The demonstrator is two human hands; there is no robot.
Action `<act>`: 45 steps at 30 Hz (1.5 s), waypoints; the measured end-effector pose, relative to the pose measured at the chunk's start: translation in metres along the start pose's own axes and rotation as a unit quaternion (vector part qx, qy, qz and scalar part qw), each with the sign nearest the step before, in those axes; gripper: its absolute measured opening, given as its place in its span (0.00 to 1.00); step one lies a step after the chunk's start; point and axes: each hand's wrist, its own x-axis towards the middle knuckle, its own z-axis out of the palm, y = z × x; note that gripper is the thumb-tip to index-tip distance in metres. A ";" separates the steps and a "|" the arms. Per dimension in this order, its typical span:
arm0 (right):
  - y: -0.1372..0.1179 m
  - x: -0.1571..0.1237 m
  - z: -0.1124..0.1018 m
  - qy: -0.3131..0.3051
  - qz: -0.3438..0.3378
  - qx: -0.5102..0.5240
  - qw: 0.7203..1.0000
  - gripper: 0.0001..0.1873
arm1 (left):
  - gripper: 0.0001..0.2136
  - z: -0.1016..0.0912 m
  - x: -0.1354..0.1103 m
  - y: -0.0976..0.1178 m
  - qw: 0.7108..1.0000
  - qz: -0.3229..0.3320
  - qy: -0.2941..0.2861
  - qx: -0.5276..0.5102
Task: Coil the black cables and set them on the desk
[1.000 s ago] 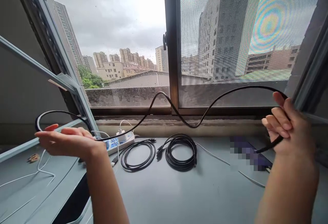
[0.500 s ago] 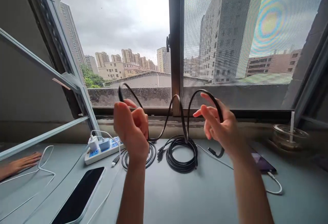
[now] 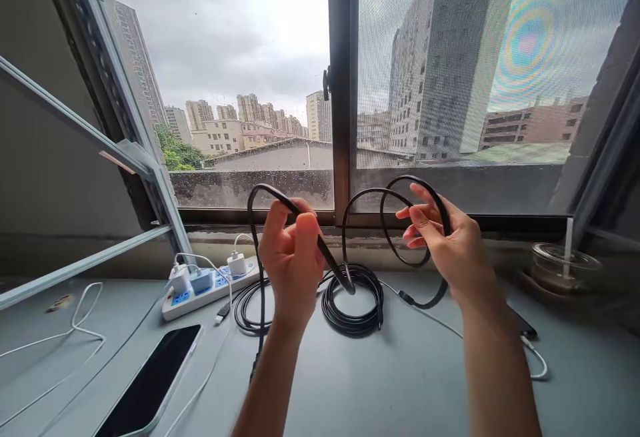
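I hold a black cable (image 3: 367,193) up in front of the window with both hands. My left hand (image 3: 290,260) is closed round it near the middle of the view, and one cable end hangs down along my left forearm. My right hand (image 3: 447,243) grips a loop of the same cable, index finger stretched out, with the other end curling below it. Two coiled black cables lie on the grey table behind my hands: a thin coil (image 3: 250,307) and a thicker coil (image 3: 353,300).
A white power strip (image 3: 207,283) with plugged chargers sits at left. A dark phone (image 3: 150,380) lies at the front left, with white cables (image 3: 75,330) trailing beside it. Another phone (image 3: 523,327) on a white lead lies at right. A glass jar (image 3: 563,260) stands by the window frame.
My hands have come in from wide apart to close together, gathering the stretched cable into loops. Another person's hand seen at far left half a second ago is gone.
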 end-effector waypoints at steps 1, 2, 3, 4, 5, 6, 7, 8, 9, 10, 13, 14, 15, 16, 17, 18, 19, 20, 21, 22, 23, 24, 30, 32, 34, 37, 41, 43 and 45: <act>-0.002 -0.001 0.002 0.006 -0.001 0.011 1.000 0.29 | 0.17 -0.002 0.002 0.000 1.000 -0.016 -0.010 0.004; -0.005 -0.003 0.005 0.008 -0.004 0.022 1.000 0.29 | 0.17 -0.004 0.004 0.000 0.999 -0.032 -0.030 0.010; -0.008 -0.006 0.009 0.001 -0.006 0.033 0.999 0.29 | 0.18 -0.005 0.004 0.000 0.997 -0.049 -0.058 0.019; -0.012 -0.010 0.013 -0.015 -0.008 0.041 0.999 0.28 | 0.18 -0.005 0.005 0.000 0.993 -0.066 -0.092 0.031; -0.016 -0.014 0.018 -0.041 -0.011 0.042 0.998 0.29 | 0.19 -0.004 0.004 -0.001 0.988 -0.084 -0.125 0.045; -0.020 -0.019 0.022 -0.073 -0.017 0.034 0.997 0.30 | 0.19 -0.003 0.004 -0.001 0.981 -0.100 -0.153 0.059; -0.024 -0.023 0.025 -0.105 -0.026 0.015 0.994 0.32 | 0.20 -0.002 0.004 -0.002 0.975 -0.114 -0.174 0.075; -0.026 -0.027 0.028 -0.133 -0.036 -0.011 0.990 0.35 | 0.21 -0.001 0.004 -0.003 0.970 -0.125 -0.186 0.093; -0.028 -0.029 0.029 -0.152 -0.049 -0.042 0.986 0.37 | 0.22 -0.001 0.005 -0.004 0.966 -0.129 -0.193 0.113; -0.028 -0.031 0.029 -0.161 -0.062 -0.074 0.982 0.36 | 0.24 -0.002 0.006 -0.004 0.962 -0.128 -0.199 0.134; -0.022 -0.027 0.024 -0.144 -0.086 -0.121 0.978 0.26 | 0.26 -0.011 0.014 -0.003 0.949 -0.095 -0.219 0.207; -0.019 -0.025 0.021 -0.125 -0.091 -0.123 0.980 0.23 | 0.25 -0.016 0.017 -0.002 0.945 -0.075 -0.218 0.231; -0.017 -0.022 0.018 -0.100 -0.094 -0.121 0.983 0.21 | 0.22 -0.021 0.020 -0.001 0.943 -0.050 -0.210 0.253; -0.015 -0.019 0.014 -0.074 -0.098 -0.117 0.986 0.20 | 0.18 -0.026 0.022 0.000 0.943 -0.021 -0.197 0.268; -0.014 -0.017 0.011 -0.051 -0.102 -0.111 0.987 0.18 | 0.15 -0.029 0.023 0.001 0.943 0.009 -0.183 0.278; -0.014 -0.016 0.009 -0.033 -0.108 -0.103 0.988 0.17 | 0.15 -0.032 0.024 0.001 0.943 0.036 -0.174 0.282; -0.015 -0.015 0.007 -0.020 -0.114 -0.090 0.989 0.16 | 0.18 -0.033 0.024 -0.001 0.941 0.054 -0.177 0.284; -0.016 -0.016 0.006 -0.012 -0.123 -0.071 0.990 0.16 | 0.23 -0.032 0.024 -0.003 0.939 0.061 -0.186 0.283; -0.018 -0.017 0.006 -0.006 -0.134 -0.049 0.990 0.16 | 0.26 -0.030 0.023 -0.006 0.939 0.056 -0.199 0.276; -0.020 -0.018 0.007 0.006 -0.150 -0.029 0.988 0.16 | 0.27 -0.027 0.022 -0.010 0.940 0.041 -0.209 0.266; -0.022 -0.020 0.008 0.023 -0.169 -0.012 0.985 0.17 | 0.24 -0.022 0.020 -0.015 0.945 0.019 -0.211 0.248; -0.023 -0.021 0.010 0.047 -0.189 -0.001 0.981 0.17 | 0.20 -0.018 0.019 -0.020 0.952 -0.006 -0.205 0.226; -0.025 -0.021 0.015 0.186 -0.280 0.065 0.940 0.16 | 0.21 -0.004 0.018 -0.032 0.961 -0.140 -0.213 0.105; -0.021 -0.017 0.013 0.163 -0.267 0.055 0.948 0.19 | 0.27 -0.007 0.019 -0.032 0.956 -0.170 -0.228 0.071; -0.017 -0.013 0.011 0.108 -0.220 0.008 0.969 0.27 | 0.30 -0.010 0.020 -0.031 0.960 -0.191 -0.196 0.065; -0.014 -0.011 0.010 0.047 -0.146 -0.057 0.987 0.31 | 0.28 -0.013 0.020 -0.031 0.973 -0.205 -0.085 0.064; -0.023 -0.018 0.016 -0.050 -0.075 -0.022 0.996 0.23 | 0.24 -0.013 0.018 -0.030 0.980 -0.181 -0.039 0.076; -0.030 -0.024 0.020 -0.092 -0.042 0.000 0.995 0.21 | 0.22 -0.010 0.017 -0.033 0.978 -0.171 -0.060 0.105; -0.037 -0.029 0.022 -0.105 -0.016 0.015 0.994 0.20 | 0.21 -0.007 0.017 -0.040 0.968 -0.198 -0.091 0.125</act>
